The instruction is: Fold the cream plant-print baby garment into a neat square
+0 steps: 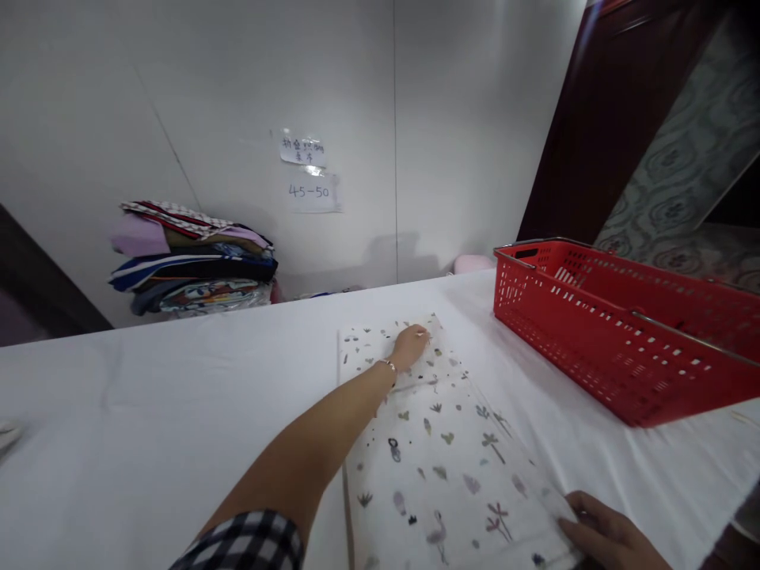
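Note:
A white cloth (439,459) printed with small plants, palm trees and flamingos lies folded in a long shape on the table. My left hand (409,347), with a bracelet at the wrist, reaches across to its far end. The fingers there are curled closed on the fabric near the far right corner. At the near right edge, my right hand (611,532) pinches the same cloth, thumb on top and fingers partly hidden beneath. A crease runs across the cloth just below my left hand.
A red plastic basket (570,332) with metal handles stands on the white-covered table (178,427) at the right. Folded fabrics (195,261) are stacked at the back left against the wall. Two paper notes (314,192) hang on the wall.

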`<action>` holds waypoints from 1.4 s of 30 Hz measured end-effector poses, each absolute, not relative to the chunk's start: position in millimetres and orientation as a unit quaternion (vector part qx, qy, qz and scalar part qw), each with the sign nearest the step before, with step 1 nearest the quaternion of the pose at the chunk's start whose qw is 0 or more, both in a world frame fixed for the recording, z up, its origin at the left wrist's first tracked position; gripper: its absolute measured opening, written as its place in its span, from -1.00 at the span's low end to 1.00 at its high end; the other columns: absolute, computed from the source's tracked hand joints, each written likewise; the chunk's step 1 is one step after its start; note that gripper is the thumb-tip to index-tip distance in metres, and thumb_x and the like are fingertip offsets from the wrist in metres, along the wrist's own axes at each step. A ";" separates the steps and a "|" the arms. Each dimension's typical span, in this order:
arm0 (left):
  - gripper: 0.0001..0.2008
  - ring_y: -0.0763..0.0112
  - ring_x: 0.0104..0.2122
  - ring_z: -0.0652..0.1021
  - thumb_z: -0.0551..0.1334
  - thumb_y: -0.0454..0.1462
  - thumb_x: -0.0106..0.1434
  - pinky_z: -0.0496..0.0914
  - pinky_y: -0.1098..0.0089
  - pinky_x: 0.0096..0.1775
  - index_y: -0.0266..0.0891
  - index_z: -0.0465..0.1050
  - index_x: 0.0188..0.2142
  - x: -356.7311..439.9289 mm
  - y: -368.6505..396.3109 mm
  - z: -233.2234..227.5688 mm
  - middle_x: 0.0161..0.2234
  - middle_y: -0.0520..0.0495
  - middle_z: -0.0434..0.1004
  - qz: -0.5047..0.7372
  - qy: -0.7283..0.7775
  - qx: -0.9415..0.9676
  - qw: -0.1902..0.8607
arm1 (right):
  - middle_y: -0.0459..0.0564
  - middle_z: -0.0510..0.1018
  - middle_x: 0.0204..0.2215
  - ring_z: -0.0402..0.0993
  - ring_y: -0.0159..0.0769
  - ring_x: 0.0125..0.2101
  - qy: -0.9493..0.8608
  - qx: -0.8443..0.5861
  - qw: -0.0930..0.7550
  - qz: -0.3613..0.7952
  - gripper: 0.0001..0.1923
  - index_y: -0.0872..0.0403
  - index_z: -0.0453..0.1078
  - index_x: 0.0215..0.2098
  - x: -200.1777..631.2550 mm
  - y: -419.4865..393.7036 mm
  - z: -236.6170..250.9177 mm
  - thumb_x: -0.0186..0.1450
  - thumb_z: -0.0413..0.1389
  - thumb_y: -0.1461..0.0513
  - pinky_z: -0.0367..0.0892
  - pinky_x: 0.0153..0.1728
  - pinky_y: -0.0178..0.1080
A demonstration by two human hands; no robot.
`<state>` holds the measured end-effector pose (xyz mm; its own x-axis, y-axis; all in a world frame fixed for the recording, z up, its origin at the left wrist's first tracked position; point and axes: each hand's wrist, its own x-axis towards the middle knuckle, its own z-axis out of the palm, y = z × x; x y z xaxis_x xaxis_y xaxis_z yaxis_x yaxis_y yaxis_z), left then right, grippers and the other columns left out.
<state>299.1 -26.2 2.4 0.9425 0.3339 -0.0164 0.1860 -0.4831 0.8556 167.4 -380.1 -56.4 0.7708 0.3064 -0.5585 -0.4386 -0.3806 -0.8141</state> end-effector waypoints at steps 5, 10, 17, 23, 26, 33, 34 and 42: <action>-0.77 0.26 -0.05 0.44 0.11 -0.24 0.19 0.32 0.30 -0.01 -0.20 0.43 -0.18 221.4 17.8 9.6 -0.02 -0.10 0.42 0.135 0.047 0.910 0.390 | -0.12 0.28 -0.71 0.27 -0.33 -0.70 -0.019 -0.813 0.495 0.305 -0.70 -0.08 0.25 -0.51 176.5 -380.5 -36.9 0.04 0.06 -0.10 0.07 -0.69 -0.29; -0.75 0.24 0.01 0.41 0.08 -0.18 0.21 0.28 0.19 0.07 -0.18 0.43 -0.19 139.8 43.6 -1.2 -0.01 -0.07 0.43 0.166 0.031 0.940 0.296 | -0.17 0.26 -0.75 0.21 -0.41 -0.74 -0.050 -0.825 0.470 0.311 -0.71 0.02 0.19 -0.50 177.3 -367.5 -14.1 0.05 0.06 -0.02 0.02 -0.70 -0.35; -0.73 0.27 -0.01 0.44 0.06 -0.11 0.27 0.43 0.26 -0.09 -0.10 0.45 -0.16 48.2 -13.1 9.0 0.04 -0.05 0.39 0.135 -0.032 0.931 0.336 | -0.16 0.37 -0.63 0.33 -0.45 -0.63 -0.156 -0.764 0.594 0.198 -0.69 0.08 0.24 -0.41 190.1 -332.7 66.6 0.03 0.18 0.06 0.14 -0.62 -0.41; -0.63 0.22 0.08 0.35 0.12 -0.08 0.23 0.29 0.16 0.06 -0.14 0.37 -0.02 4.5 -45.7 -5.5 0.07 -0.11 0.36 0.136 -0.094 0.949 0.269 | -0.15 0.35 -0.71 0.34 -0.42 -0.68 0.025 -0.838 0.491 0.236 -0.85 0.12 0.23 -0.44 194.0 -345.7 33.3 0.09 0.14 0.25 0.14 -0.66 -0.41; -0.55 0.16 0.10 0.31 0.15 -0.05 0.19 0.24 0.11 0.09 -0.19 0.32 0.03 -7.1 -50.9 -15.8 0.10 -0.16 0.31 0.130 -0.116 0.962 0.210 | -0.12 0.40 -0.68 0.37 -0.41 -0.66 0.028 -0.844 0.471 0.255 -0.91 0.13 0.24 -0.39 185.9 -355.6 14.2 0.16 0.07 0.26 0.17 -0.65 -0.41; -0.67 0.14 0.02 0.35 0.19 -0.19 0.17 0.23 0.10 0.03 -0.19 0.35 -0.06 -8.1 -74.8 -6.5 0.01 -0.16 0.37 0.165 -0.140 0.966 0.145 | -0.03 0.49 -0.56 0.42 -0.39 -0.60 -0.014 -0.869 0.429 0.245 -0.94 0.15 0.29 -0.40 186.9 -357.9 24.8 0.16 0.08 0.29 0.21 -0.63 -0.40; -0.71 0.17 -0.02 0.37 0.18 -0.23 0.16 0.25 0.13 0.00 -0.19 0.36 -0.10 -7.0 -77.1 -6.0 -0.04 -0.15 0.39 0.164 -0.136 0.967 0.140 | -0.05 0.46 -0.61 0.40 -0.39 -0.62 -0.018 -0.880 0.412 0.235 -0.96 0.16 0.30 -0.44 188.0 -355.7 27.7 0.13 0.10 0.32 0.21 -0.63 -0.40; -0.77 0.27 -0.21 0.41 0.04 -0.40 0.17 0.30 0.27 -0.19 -0.19 0.34 -0.20 -13.5 -72.7 -5.5 -0.21 -0.09 0.42 0.104 -0.084 0.986 0.097 | -0.13 0.40 -0.67 0.37 -0.47 -0.60 -0.058 -0.872 0.440 0.208 -0.91 0.14 0.32 -0.41 193.2 -330.8 41.4 0.18 0.11 0.25 0.28 -0.54 -0.44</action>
